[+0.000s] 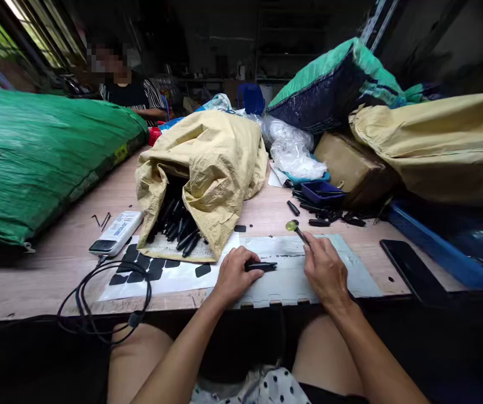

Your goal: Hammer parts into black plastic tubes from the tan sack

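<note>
Head view, left hand (238,274): curled closed, thumb and fingers round a black tapered tube (265,266).
Black tapered tube: lay roughly level at the pale mat (342,258), free end toward the right hand; whether it touched the mat could not be told.
Right hand (326,264): closed round the handle of a small hammer-like tool (292,225), yellowish round head raised, apart from the tube.
Tan sack (224,146): mouth open on the surface (56,286), more tubes (187,238) inside.
Risk, tube: judged likely to roll or skid if struck off-centre or held loosely.
Risk, left hand: a stray blow might have caught the fingers, these being close to the tube's free end.
Risk, black cable (83,303): loops hung over the near edge; a snagging forearm could have dragged the white power bank (117,233).
</note>
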Demonstrator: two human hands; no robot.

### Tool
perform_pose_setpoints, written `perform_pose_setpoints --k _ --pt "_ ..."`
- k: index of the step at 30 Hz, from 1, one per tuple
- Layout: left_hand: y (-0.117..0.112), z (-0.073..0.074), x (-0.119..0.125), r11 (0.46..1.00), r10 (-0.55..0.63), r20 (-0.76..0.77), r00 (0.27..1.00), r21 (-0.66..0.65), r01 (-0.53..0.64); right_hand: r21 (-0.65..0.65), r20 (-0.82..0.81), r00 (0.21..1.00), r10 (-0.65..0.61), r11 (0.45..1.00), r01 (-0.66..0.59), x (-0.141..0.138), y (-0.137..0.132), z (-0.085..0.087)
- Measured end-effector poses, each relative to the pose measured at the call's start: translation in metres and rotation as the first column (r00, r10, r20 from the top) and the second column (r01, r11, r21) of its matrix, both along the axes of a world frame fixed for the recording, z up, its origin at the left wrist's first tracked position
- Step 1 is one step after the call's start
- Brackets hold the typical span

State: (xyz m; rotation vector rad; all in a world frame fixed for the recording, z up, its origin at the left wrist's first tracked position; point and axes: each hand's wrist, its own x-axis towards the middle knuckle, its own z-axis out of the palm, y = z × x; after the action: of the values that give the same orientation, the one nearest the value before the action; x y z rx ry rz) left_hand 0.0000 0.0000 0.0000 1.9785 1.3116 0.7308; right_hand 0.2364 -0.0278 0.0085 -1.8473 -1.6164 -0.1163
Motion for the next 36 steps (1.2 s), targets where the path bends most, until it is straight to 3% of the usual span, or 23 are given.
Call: perform_pose_setpoints --k 4,7,10,17,24,29,32,36 --pt "0.004 -0.001 0.003 0.999 0.036 -0.011 0.999 -0.021 -0.036 0.115 -0.190 0.955 0.228 0.971 -0.209 -0.014 -0.030 0.021" --pt "0.004 0.000 0.005 0.998 0.052 -0.005 0.999 -0.036 -0.052 0.075 -0.251 0.898 0.362 0.932 -0.354 -0.031 -0.049 0.023" --pt "0.004 0.001 0.006 0.998 0.062 -0.011 0.998 -0.032 -0.062 0.008 -0.257 0.875 0.410 0.906 -0.423 -0.047 -0.061 0.017" --pt "0.003 -0.002 0.007 0.997 0.074 -0.024 0.997 -0.026 -0.075 -0.056 -0.160 0.911 0.380 0.918 -0.393 -0.058 -0.068 0.000" --pt "0.003 -0.003 0.007 0.997 0.074 0.013 0.997 -0.013 -0.074 0.007 -0.163 0.923 0.348 0.936 -0.352 -0.050 -0.068 0.002" --pt "0.001 0.000 0.006 0.998 0.070 0.010 0.998 -0.007 -0.070 -0.032 -0.160 0.921 0.355 0.931 -0.364 -0.048 -0.070 -0.002" --pt "0.001 0.000 0.006 0.998 0.056 0.000 0.998 0.010 -0.056 -0.001 -0.161 0.930 0.331 0.942 -0.336 -0.040 -0.061 0.000" --pt "0.000 0.000 0.005 0.998 0.055 -0.004 0.998 0.024 -0.055 -0.015 -0.076 0.982 0.175 0.984 -0.177 -0.017 -0.030 -0.001"
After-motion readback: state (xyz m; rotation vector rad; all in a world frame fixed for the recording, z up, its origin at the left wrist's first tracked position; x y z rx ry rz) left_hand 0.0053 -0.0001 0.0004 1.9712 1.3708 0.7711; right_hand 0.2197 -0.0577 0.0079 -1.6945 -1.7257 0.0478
